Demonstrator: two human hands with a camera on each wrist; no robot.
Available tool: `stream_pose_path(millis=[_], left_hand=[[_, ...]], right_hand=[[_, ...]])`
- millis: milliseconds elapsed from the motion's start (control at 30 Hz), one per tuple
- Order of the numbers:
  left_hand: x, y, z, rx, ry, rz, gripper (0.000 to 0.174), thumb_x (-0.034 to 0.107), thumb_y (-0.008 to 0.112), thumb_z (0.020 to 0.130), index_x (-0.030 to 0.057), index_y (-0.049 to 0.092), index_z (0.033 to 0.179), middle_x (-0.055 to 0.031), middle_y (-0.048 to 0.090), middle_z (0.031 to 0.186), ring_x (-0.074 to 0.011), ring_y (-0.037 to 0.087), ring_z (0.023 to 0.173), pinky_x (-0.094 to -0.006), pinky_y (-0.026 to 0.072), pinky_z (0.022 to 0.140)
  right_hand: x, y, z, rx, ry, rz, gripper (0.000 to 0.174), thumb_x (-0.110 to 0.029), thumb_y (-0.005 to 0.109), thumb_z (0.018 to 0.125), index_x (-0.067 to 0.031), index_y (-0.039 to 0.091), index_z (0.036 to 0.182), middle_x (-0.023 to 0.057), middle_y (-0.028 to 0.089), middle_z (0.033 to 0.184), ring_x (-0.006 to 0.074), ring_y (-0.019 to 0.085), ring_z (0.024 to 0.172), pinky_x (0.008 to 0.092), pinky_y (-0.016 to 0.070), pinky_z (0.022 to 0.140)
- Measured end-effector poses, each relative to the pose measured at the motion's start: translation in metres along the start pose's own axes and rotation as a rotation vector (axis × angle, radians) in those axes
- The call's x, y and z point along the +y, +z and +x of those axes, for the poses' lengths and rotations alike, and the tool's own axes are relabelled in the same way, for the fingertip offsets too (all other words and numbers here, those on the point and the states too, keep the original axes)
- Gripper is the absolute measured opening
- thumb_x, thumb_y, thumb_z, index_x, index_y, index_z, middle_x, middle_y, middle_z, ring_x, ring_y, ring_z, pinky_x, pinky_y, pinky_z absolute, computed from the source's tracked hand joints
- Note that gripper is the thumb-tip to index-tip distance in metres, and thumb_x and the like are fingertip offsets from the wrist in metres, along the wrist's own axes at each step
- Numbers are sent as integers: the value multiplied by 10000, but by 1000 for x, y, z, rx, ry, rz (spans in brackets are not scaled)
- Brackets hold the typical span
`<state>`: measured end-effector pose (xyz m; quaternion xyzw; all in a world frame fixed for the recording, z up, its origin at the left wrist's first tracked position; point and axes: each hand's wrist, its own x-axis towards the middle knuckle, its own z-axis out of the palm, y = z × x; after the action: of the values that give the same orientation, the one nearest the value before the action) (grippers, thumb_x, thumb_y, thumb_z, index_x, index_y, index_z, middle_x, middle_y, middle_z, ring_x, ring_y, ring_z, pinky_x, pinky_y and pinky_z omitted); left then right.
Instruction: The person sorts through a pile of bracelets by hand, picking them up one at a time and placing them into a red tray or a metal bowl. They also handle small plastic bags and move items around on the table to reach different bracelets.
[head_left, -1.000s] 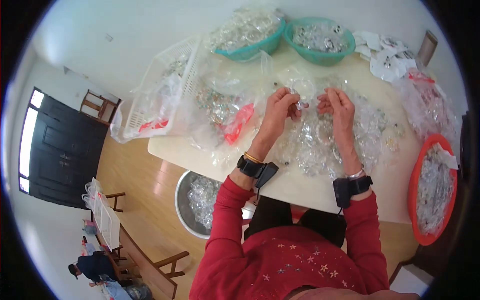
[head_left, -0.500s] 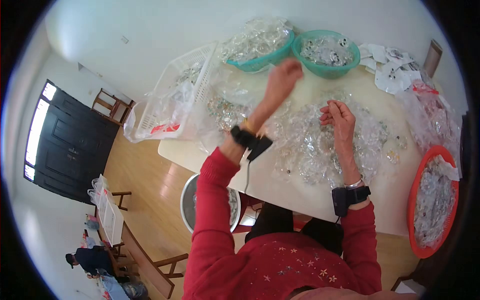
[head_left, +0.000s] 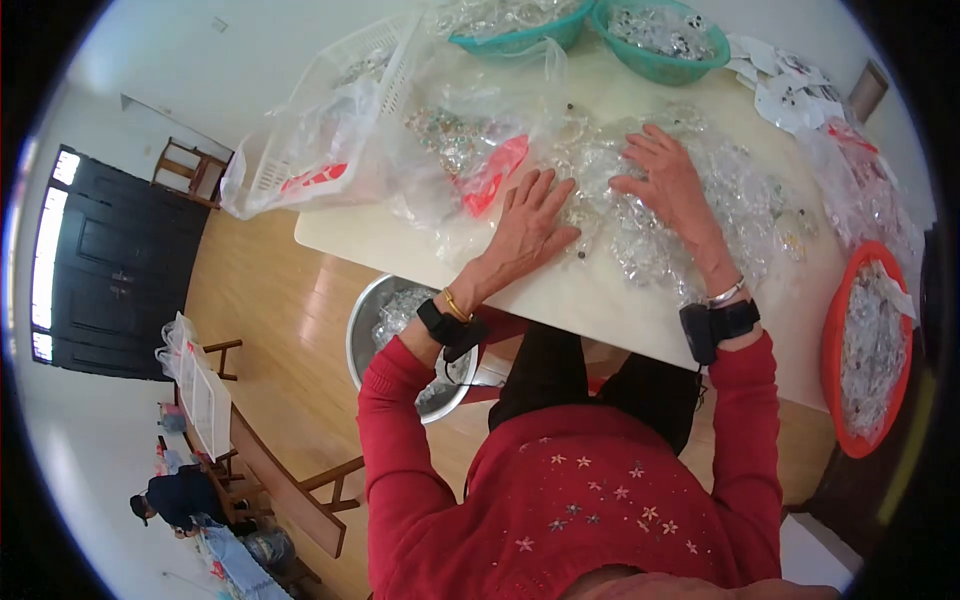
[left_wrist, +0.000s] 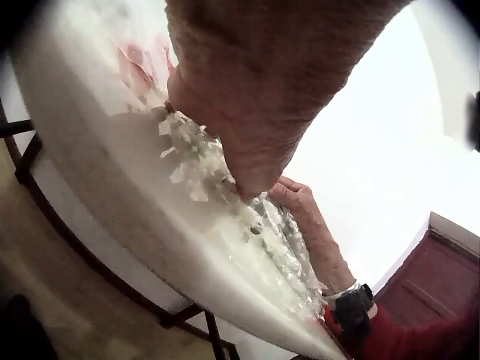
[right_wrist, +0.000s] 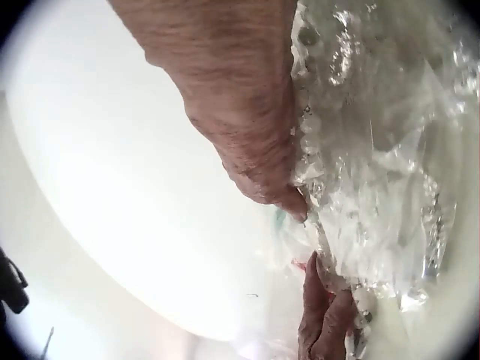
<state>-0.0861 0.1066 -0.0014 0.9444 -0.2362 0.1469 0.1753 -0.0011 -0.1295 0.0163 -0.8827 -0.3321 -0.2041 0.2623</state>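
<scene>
Two hands lie on one heap of clear packets [head_left: 640, 245] spread over a pale table [head_left: 600, 315]. The left hand [head_left: 528, 225] rests flat on the heap's near left edge, fingers straight and fanned apart, pointing to the far side. The right hand [head_left: 665, 180] presses down further in, fingers loosely apart and gripping nothing. The heap runs left to right across the table's middle.

Two teal bowls [head_left: 505, 42] [head_left: 660, 68] stand at the far edge, both cut off by the frame. One white basket [head_left: 335, 85] sits at the far left, half under loose plastic bags. One red basin [head_left: 832, 345] stands at the right and one metal basin [head_left: 360, 340] on the floor below the near left edge.

What the packets hold is too small to make out. Each wrist view is largely blocked by its own hand, the packets blurred.
</scene>
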Motion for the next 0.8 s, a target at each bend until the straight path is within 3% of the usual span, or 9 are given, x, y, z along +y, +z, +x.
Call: stream_pose_path(millis=[67,233,367,467,733,800], left_hand=[[-1,4,-3,16,2,-6,624,336,612,792,76,388,1313,-225,352,1331,-429,292,1240,-513,269,989],[-1,15,-7,107,47,34,570,279,585,813,39,388,1292,-224,367,1310,-422,306,1226,-524,275,978],[0,12,-6,138,50,-24,540,260,570,822,14,389,1268,-222,379,1294,-414,320,1213,-532,283,970],[0,12,-7,143,35,-33,526,252,564,825,2,388,1253,-219,384,1287,-409,329,1206,-534,287,965],[2,13,-7,185,40,51,503,243,571,816,-1,402,1222,-202,414,1251,-396,357,1176,-519,307,944],[2,13,-6,201,36,36,501,245,576,810,-9,409,1208,-204,419,1240,-392,364,1167,-509,311,941]], right_hand=[[2,-12,-3,-25,15,-122,440,-302,694,719,-62,617,1080,113,554,1204,301,413,1213,383,338,995],[18,-30,-20,-36,167,-72,412,-262,685,735,-50,608,1080,124,556,1194,300,416,1209,384,319,1008],[19,-46,-34,-6,137,-122,359,-207,665,758,-47,601,1073,136,561,1175,313,435,1187,395,328,1000],[12,-55,-48,141,61,-327,318,-171,649,771,-50,600,1061,138,578,1133,318,469,1144,392,363,970],[-40,-37,-33,98,132,-10,368,-179,669,746,-48,584,1080,127,570,1116,296,504,1078,375,407,909],[-48,-23,-12,77,112,-88,380,-182,681,733,-48,587,1075,131,575,1099,302,514,1052,374,415,893]])
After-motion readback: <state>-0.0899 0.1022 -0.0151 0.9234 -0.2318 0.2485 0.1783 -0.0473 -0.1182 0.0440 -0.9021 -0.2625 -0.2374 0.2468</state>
